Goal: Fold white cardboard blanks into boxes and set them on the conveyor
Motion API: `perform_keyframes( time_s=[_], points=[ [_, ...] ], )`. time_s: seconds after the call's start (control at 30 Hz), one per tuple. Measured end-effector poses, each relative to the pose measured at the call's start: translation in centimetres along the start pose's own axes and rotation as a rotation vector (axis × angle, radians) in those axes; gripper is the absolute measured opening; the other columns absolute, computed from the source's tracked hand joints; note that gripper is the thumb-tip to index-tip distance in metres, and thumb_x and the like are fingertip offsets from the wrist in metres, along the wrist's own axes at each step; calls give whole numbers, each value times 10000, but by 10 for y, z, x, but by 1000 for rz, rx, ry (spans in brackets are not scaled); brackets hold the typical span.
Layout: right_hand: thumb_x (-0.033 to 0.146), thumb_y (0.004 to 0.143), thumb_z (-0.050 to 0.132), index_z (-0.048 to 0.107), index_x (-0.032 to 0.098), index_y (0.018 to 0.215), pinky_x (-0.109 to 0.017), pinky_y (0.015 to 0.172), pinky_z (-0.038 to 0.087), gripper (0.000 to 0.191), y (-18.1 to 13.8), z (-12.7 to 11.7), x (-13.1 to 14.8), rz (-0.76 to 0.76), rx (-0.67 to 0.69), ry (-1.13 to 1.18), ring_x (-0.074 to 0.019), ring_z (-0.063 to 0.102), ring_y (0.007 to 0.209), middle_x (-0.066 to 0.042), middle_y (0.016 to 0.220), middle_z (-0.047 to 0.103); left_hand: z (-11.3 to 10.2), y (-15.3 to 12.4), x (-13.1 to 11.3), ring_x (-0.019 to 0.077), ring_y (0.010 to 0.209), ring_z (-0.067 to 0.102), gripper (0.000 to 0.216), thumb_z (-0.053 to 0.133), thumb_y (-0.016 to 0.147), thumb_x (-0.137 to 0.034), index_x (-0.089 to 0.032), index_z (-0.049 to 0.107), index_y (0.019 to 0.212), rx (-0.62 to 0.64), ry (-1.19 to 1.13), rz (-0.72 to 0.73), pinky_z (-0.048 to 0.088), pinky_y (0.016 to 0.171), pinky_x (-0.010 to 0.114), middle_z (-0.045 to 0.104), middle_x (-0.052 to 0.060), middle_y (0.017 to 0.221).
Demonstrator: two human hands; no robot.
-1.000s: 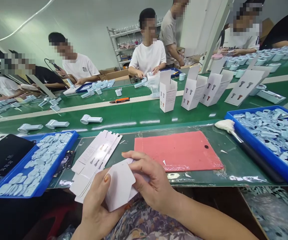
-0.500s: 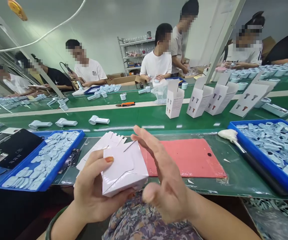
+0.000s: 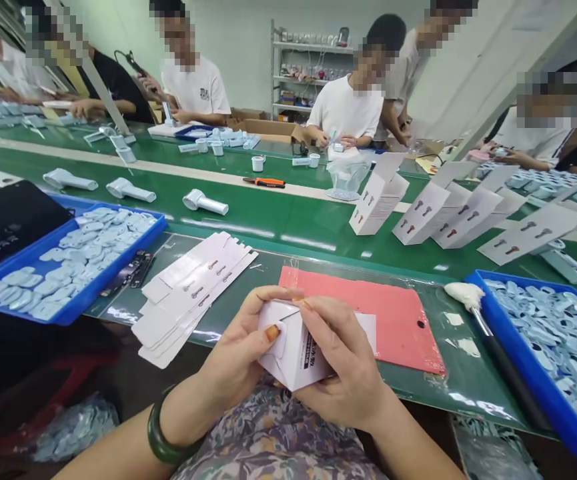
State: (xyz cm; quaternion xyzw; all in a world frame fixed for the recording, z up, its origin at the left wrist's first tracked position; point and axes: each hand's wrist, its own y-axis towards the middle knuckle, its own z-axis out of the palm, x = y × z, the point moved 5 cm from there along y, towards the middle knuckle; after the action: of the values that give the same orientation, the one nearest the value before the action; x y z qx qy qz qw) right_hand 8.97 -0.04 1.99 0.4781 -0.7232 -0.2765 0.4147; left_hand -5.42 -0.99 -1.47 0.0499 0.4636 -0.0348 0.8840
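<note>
White for the held box [image 3: 294,360], black print [image 3: 310,350] down its side; white again on the flat cartons [image 3: 193,307], patterned with grey and orange pictures [image 3: 197,292]. Coral red blazes from the mat [image 3: 398,320], dark green from the bangle [image 3: 157,433], and here's purple-grey floral on the cloth [image 3: 278,443]! Green belt [image 3: 268,230], cream stripe [image 3: 193,171], orange-and-black pliers [image 3: 268,183], pale blue parts [image 3: 75,247] in a blue tray [image 3: 118,274].

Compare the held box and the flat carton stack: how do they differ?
Shape: the held box is folded into a solid form; the flat carton stack is several overlapping flat pieces.
Support: the held box is between the left hand and right hand; the stack lies on the bench, jutting past its near edge.
Print: the held box shows dark lettering; the stack shows small product pictures.
Shared: both white, printed.
</note>
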Motion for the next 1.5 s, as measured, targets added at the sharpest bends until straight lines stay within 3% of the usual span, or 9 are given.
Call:
perform_keyframes(
  time_s=[0.2, 0.37, 0.77, 0.93, 1.03, 1.13, 1.27, 1.37, 1.5],
  points=[
    [205, 881, 670, 315, 220, 1635, -514, 995, 535, 833, -5, 0, -4, 42, 57, -28, -331, 575, 1240, -169, 1362, 550, -6, 2, 7, 160, 951, 611, 229, 719, 939, -335, -326, 688, 1166, 10, 139, 100, 536, 792, 230, 644, 20, 1149],
    [244, 898, 684, 292, 241, 1649, -525, 969, 550, 847, -7, 0, -7, 61, 68, -59, -343, 581, 1215, -169, 1345, 559, -3, 7, 11, 143, 806, 585, 257, 682, 937, -296, -298, 643, 1191, 17, 112, 60, 519, 698, 229, 641, 28, 1053],
    [212, 864, 707, 277, 223, 1652, -568, 997, 525, 898, -11, 2, -8, 48, 106, -68, -363, 578, 1223, -187, 1349, 557, -3, 9, 11, 152, 811, 639, 271, 685, 906, -250, -271, 679, 1176, -17, 197, 100, 568, 724, 253, 685, 39, 1027],
    [356, 905, 734, 292, 251, 1644, -630, 1103, 443, 867, -7, -5, -15, 88, 102, -90, -372, 561, 1283, -176, 1395, 552, -17, 7, 9, 303, 1232, 646, 650, 727, 903, -552, -395, 526, 1501, 87, 55, 91, 607, 898, 377, 601, 100, 1474],
    [505, 967, 667, 291, 264, 1646, -678, 1172, 360, 813, -7, -10, -21, 123, 108, -133, -391, 515, 1370, -178, 1477, 524, -23, 8, 6, 339, 1325, 592, 921, 869, 790, -491, -440, 397, 1579, 172, 242, 145, 601, 963, 428, 557, 106, 1527],
    [527, 1001, 619, 397, 274, 1601, -666, 1128, 425, 688, -17, -12, -22, 159, 21, -165, -396, 514, 1378, -178, 1506, 504, -36, 16, 2, 313, 1244, 632, 927, 945, 691, -272, -381, 526, 1510, 25, 458, 227, 595, 986, 424, 611, 107, 1431],
    [446, 1032, 597, 682, 254, 1252, -407, 789, 625, 304, -46, 1, -32, 446, -275, 67, -269, 697, 991, -128, 1122, 689, -53, 28, 0, 287, 1270, 627, 830, 967, 643, -293, -317, 586, 1380, -339, 265, 339, 575, 1034, 390, 648, 79, 1383],
    [666, 952, 635, 641, 231, 1263, -367, 761, 657, 535, -58, 40, -50, 757, -229, 506, -260, 745, 951, -146, 1136, 733, -51, 38, 17, 279, 1195, 683, 788, 984, 625, -377, -292, 592, 1303, -413, 4, 243, 604, 987, 377, 689, 77, 1321],
    [680, 815, 795, 582, 227, 1279, -435, 1010, 608, 682, -44, 68, -81, 873, -318, 781, -298, 707, 1181, -162, 1258, 721, -39, 52, 49, 274, 1193, 698, 738, 965, 657, -453, -292, 605, 1282, -401, -171, 58, 618, 975, 351, 719, 75, 1296]
  ],
)
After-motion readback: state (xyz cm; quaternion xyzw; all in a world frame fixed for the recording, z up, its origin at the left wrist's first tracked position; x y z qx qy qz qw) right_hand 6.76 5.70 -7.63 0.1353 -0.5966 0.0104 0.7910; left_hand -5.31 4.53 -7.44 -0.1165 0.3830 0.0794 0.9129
